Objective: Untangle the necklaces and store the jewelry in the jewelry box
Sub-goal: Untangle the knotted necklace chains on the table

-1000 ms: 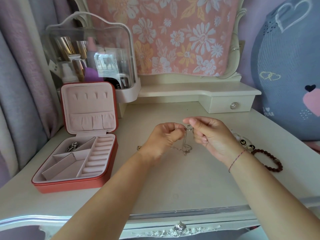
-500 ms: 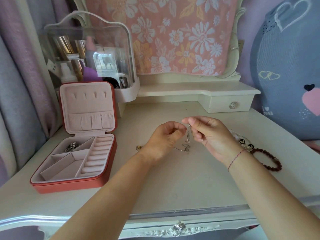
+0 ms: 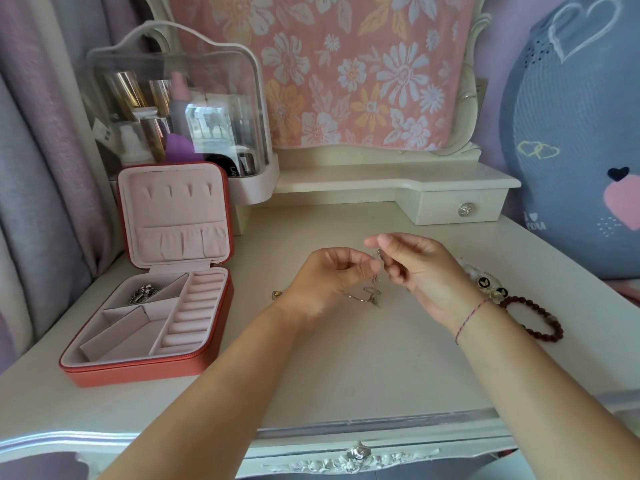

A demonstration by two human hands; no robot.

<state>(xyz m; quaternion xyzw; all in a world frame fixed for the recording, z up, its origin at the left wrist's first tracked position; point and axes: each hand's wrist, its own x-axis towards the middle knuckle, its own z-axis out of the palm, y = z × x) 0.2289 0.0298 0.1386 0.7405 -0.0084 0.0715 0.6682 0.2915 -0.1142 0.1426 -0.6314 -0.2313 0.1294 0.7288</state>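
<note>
A thin silver necklace tangle [image 3: 371, 293] hangs between my two hands just above the cream dressing table [image 3: 346, 358]. My left hand [image 3: 330, 278] pinches part of the chain with curled fingers. My right hand [image 3: 415, 268] pinches the upper end of the chain between thumb and fingers. The open red jewelry box [image 3: 83, 370] with pink lining sits at the left, its lid upright. One silver piece [image 3: 142, 293] lies in its back left compartment. A small gold piece [image 3: 276, 294] peeks out left of my left wrist.
A dark red bead bracelet [image 3: 540, 320] and a pearl piece with black butterfly charms [image 3: 485, 282] lie right of my right wrist. A clear cosmetics case [image 3: 180, 109] stands behind the box. A small drawer [image 3: 460, 207] sits at the back; a blue cushion [image 3: 571, 140] is right.
My hands have drawn slightly apart, and the right hand's fingers have loosened and lifted a little. The chain now hangs lower between them, with its loop touching the table.
</note>
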